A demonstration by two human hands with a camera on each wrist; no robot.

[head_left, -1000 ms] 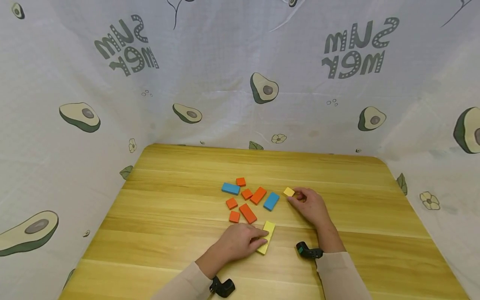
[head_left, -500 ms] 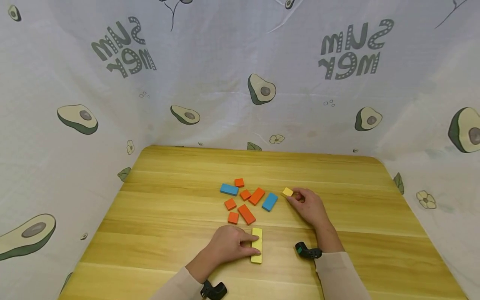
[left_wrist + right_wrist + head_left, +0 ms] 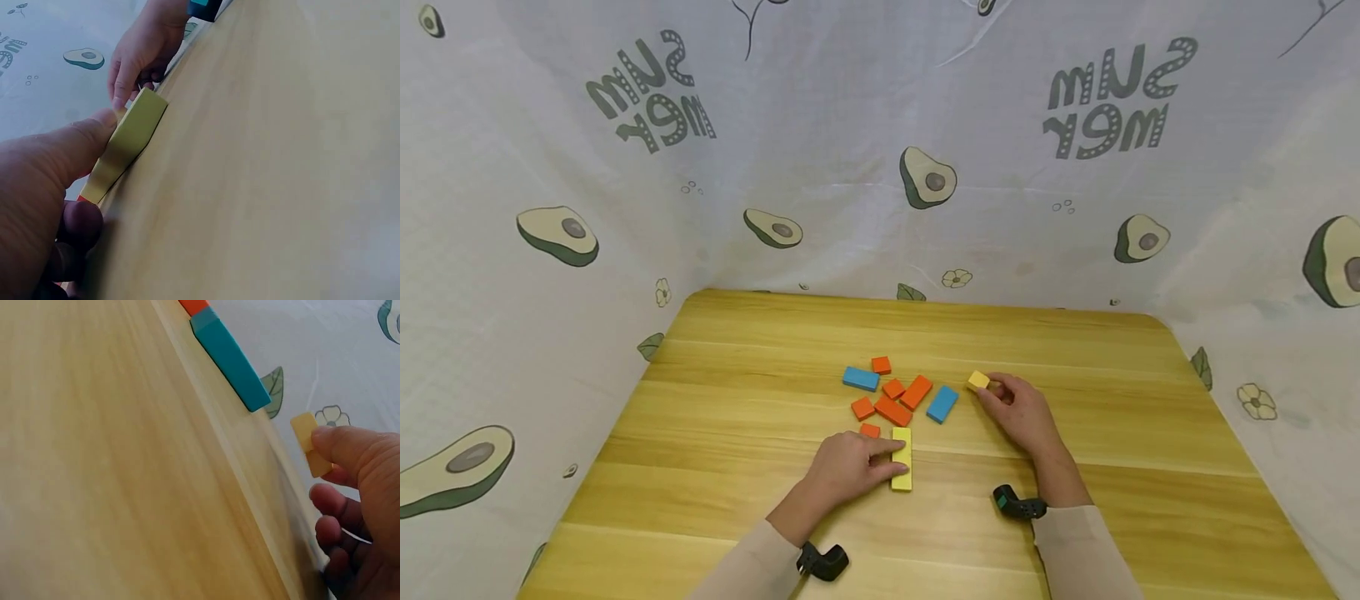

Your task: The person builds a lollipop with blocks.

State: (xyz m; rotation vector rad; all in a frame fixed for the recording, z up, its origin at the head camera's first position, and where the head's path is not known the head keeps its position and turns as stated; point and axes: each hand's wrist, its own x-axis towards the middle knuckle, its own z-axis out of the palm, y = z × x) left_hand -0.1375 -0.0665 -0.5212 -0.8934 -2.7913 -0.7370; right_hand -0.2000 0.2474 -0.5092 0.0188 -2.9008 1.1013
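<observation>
Pinches the small yellow block (image 3: 977, 381) between thumb and fingers of the right hand (image 3: 1018, 412), to the right of the nearer blue block (image 3: 942, 404) — cannot tell whether raised or resting. With the left hand (image 3: 847, 467), presses index finger and thumb, stretched out and unclenched, onto the long yellow block (image 3: 902, 481), flat on the wood-grain tabletop (image 3: 760, 350) — its far end just beside a long orange block (image 3: 893, 410).

Wood-grain table (image 3: 760, 350) with orange blocks (image 3: 917, 392), blue blocks (image 3: 942, 404), yellow bar (image 3: 902, 458) (apparently flat).
</observation>
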